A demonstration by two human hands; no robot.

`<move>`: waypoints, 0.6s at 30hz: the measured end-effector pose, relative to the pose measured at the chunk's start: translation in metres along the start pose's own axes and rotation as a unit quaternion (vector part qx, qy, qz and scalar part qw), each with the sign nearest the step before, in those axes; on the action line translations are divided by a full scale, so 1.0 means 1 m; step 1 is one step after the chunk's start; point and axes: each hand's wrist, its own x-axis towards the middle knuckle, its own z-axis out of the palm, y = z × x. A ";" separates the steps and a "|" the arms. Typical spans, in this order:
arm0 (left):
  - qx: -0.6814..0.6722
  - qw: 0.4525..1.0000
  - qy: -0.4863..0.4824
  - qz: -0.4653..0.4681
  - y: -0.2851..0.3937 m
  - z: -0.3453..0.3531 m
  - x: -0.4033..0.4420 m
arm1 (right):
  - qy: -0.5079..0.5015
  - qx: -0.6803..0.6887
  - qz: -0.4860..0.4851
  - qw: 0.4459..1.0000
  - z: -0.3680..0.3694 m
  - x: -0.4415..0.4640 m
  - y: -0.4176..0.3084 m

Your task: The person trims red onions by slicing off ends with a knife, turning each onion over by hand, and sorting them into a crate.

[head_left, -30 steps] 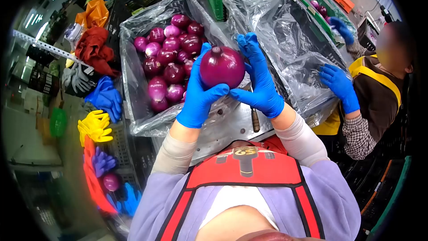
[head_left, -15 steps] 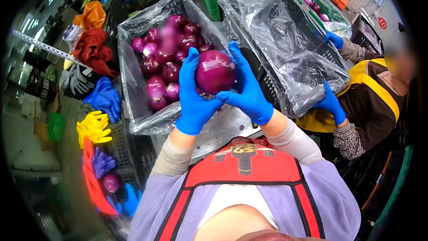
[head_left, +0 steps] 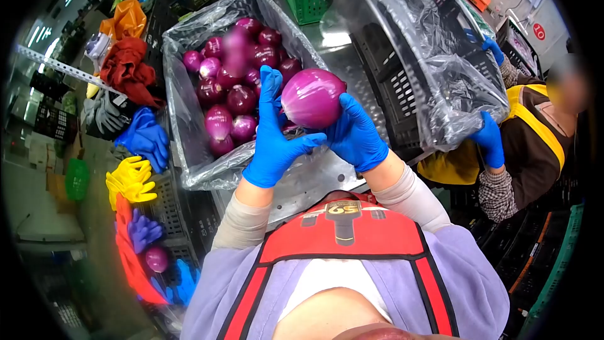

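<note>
A large red onion (head_left: 313, 98) is held above the near right part of a lined crate. My right hand (head_left: 357, 135), in a blue glove, grips it from the right and below, thumb along its side. My left hand (head_left: 270, 142), also blue-gloved, is spread at the onion's left with fingers and thumb apart; whether it touches the onion I cannot tell. Beneath and beyond lie several red onions (head_left: 241, 100) in the crate with a clear plastic liner (head_left: 182, 129). A blurred patch covers part of the pile.
At right, a co-worker's blue-gloved hand (head_left: 487, 140) holds a tilted black crate (head_left: 396, 88) with a plastic liner (head_left: 450, 88). Yellow gloves (head_left: 131, 179), blue gloves (head_left: 145, 139) and a loose onion (head_left: 156, 259) are on the left. A green crate (head_left: 305, 1) stands behind.
The onion has turned in my hands and shifted slightly right, and my left fingers sit looser beside it. The co-worker's lined crate has tilted and moved up and right.
</note>
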 end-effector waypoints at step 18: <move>-0.382 0.914 0.049 -0.125 -0.009 -0.005 0.004 | 0.073 -0.516 -0.293 0.802 -0.009 -0.001 -0.011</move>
